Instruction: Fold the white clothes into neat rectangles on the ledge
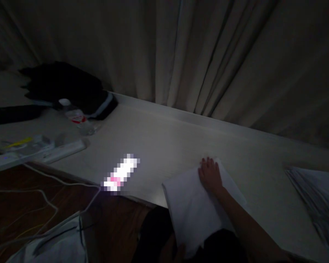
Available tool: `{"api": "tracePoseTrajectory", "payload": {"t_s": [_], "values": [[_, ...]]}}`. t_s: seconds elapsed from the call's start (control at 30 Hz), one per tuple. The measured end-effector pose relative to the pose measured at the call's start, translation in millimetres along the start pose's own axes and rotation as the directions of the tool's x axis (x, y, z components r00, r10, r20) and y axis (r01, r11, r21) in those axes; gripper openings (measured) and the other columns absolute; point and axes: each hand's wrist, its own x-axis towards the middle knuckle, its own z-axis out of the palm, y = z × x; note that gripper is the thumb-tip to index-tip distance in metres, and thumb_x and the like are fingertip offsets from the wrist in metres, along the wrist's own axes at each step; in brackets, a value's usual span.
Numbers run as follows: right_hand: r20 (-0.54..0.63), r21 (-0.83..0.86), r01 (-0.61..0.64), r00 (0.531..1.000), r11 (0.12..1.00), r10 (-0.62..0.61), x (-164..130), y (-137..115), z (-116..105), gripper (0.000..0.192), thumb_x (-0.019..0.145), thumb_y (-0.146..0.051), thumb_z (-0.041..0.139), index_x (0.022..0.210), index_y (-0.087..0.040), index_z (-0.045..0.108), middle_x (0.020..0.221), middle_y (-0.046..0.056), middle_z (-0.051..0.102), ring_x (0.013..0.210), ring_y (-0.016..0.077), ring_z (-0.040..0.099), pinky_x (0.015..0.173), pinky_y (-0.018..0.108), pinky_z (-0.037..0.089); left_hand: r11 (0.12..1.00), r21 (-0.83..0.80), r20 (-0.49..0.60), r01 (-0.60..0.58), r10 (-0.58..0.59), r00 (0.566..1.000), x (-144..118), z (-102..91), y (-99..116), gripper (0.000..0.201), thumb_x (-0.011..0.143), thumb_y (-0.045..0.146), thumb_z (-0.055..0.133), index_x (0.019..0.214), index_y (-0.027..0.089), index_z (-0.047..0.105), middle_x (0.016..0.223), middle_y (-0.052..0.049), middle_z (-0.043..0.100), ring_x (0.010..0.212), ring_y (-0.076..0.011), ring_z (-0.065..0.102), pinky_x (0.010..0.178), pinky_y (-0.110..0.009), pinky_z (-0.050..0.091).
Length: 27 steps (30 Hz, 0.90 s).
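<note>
A folded white sheet (193, 204), cloth or paper I cannot tell, lies partly on the table and hangs over its front edge toward my lap. My right hand (210, 176) rests flat on its far part, with the fingers stretched out and slightly apart. Down at the sheet's near left edge, my left hand (176, 252) is in deep shadow. Its fingers appear closed on that edge, and most of the hand is hard to see.
A lit phone-like device (122, 173), pixelated, lies by the front edge of the pale table (159, 142). Further left are a plastic bottle (79, 118), a power strip (64, 150) with cables, and dark clothing (63, 84). A white stack (318, 197) is at right; curtains (164, 51) hang behind.
</note>
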Motion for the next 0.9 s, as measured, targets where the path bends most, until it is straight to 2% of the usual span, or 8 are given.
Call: {"api": "tracePoseTrajectory", "payload": {"t_s": [0.07, 0.13, 0.2, 0.3, 0.47, 0.6, 0.73, 0.9], "values": [[0.047, 0.044, 0.193, 0.980, 0.980, -0.195, -10, -42, -17, 0.053, 0.092, -0.038, 0.032, 0.138, -0.013, 0.037, 0.148, 0.016, 0.032, 0.138, 0.0285, 0.022, 0.111, 0.047, 0.016, 0.999, -0.036, 0.076, -0.014, 0.016, 0.997, -1, -2.1, 3, 0.070, 0.064, 0.056, 0.064, 0.120, 0.015, 0.059, 0.128, -0.016, 0.059, 0.123, -0.0322, 0.049, 0.105, -0.040, 0.036], [0.113, 0.089, 0.345, 0.929, 0.934, -0.354, -19, -87, -31, 0.047, 0.092, -0.041, 0.034, 0.128, -0.016, 0.050, 0.139, 0.014, 0.046, 0.130, 0.0262, 0.036, 0.107, 0.041, 0.025, 0.999, -0.052, 0.132, -0.016, 0.023, 0.991, -1, -4.3, 7, 0.072, 0.065, 0.055, 0.064, 0.124, 0.014, 0.056, 0.131, -0.017, 0.056, 0.125, -0.0315, 0.048, 0.106, -0.040, 0.035], [0.166, 0.099, 0.414, 0.890, 0.905, -0.425, -25, -125, -39, 0.039, 0.088, -0.043, 0.043, 0.112, -0.018, 0.061, 0.120, 0.012, 0.060, 0.115, 0.0241, 0.050, 0.097, 0.037, 0.036, 0.998, -0.063, 0.163, -0.020, 0.030, 0.986, -2, -6.1, 10, 0.069, 0.067, 0.054, 0.063, 0.124, 0.014, 0.056, 0.132, -0.016, 0.055, 0.125, -0.0302, 0.048, 0.107, -0.038, 0.034], [0.219, 0.070, 0.459, 0.859, 0.886, -0.462, -25, -159, -43, 0.033, 0.080, -0.043, 0.054, 0.098, -0.018, 0.065, 0.102, 0.011, 0.065, 0.098, 0.0248, 0.057, 0.084, 0.036, 0.042, 0.997, -0.071, 0.164, -0.027, 0.039, 0.986, -4, -7.2, 10, 0.062, 0.068, 0.052, 0.062, 0.119, 0.016, 0.059, 0.129, -0.013, 0.058, 0.125, -0.0294, 0.048, 0.107, -0.038, 0.033], [0.306, -0.021, 0.482, 0.837, 0.876, -0.453, -17, -177, -45, 0.024, 0.080, -0.022, 0.050, 0.099, -0.016, 0.065, 0.098, 0.013, 0.067, 0.094, 0.0248, 0.060, 0.078, 0.036, 0.042, 0.993, -0.098, 0.075, -0.061, 0.069, 0.995, -6, -2.7, 3, 0.056, 0.068, 0.051, 0.061, 0.111, 0.016, 0.061, 0.123, -0.014, 0.062, 0.119, -0.0302, 0.052, 0.104, -0.038, 0.036], [0.336, -0.092, 0.461, 0.849, 0.883, -0.408, -12, -186, -49, 0.025, 0.083, -0.017, 0.046, 0.099, -0.015, 0.065, 0.099, 0.016, 0.067, 0.097, 0.0265, 0.060, 0.081, 0.038, 0.042, 0.941, -0.310, 0.071, -0.135, 0.164, 0.984, -6, 3.6, -3, 0.057, 0.073, 0.050, 0.058, 0.115, 0.013, 0.050, 0.105, -0.016, 0.068, 0.098, -0.0259, 0.064, 0.087, -0.034, 0.048], [0.346, -0.122, 0.422, 0.866, 0.898, -0.360, -6, -193, -44, 0.026, 0.082, -0.018, 0.049, 0.101, -0.014, 0.065, 0.103, 0.018, 0.066, 0.099, 0.0284, 0.060, 0.080, 0.039, 0.045, 0.919, -0.393, -0.008, -0.023, 0.022, 1.000, 1, 6.0, -11, 0.067, 0.063, 0.047, 0.068, 0.117, 0.013, 0.046, 0.081, -0.008, 0.070, 0.080, -0.0236, 0.066, 0.073, -0.031, 0.050], [0.383, -0.110, 0.351, 0.878, 0.930, -0.286, 4, -196, -32, 0.028, 0.073, -0.022, 0.060, 0.099, -0.016, 0.068, 0.101, 0.017, 0.068, 0.090, 0.0268, 0.066, 0.074, 0.035, 0.049, 0.941, -0.338, 0.135, -0.025, 0.075, 0.988, 7, 1.1, -16, 0.044, 0.065, 0.044, 0.065, 0.096, 0.013, 0.062, 0.097, -0.013, 0.069, 0.091, -0.0269, 0.063, 0.079, -0.033, 0.048]]}}
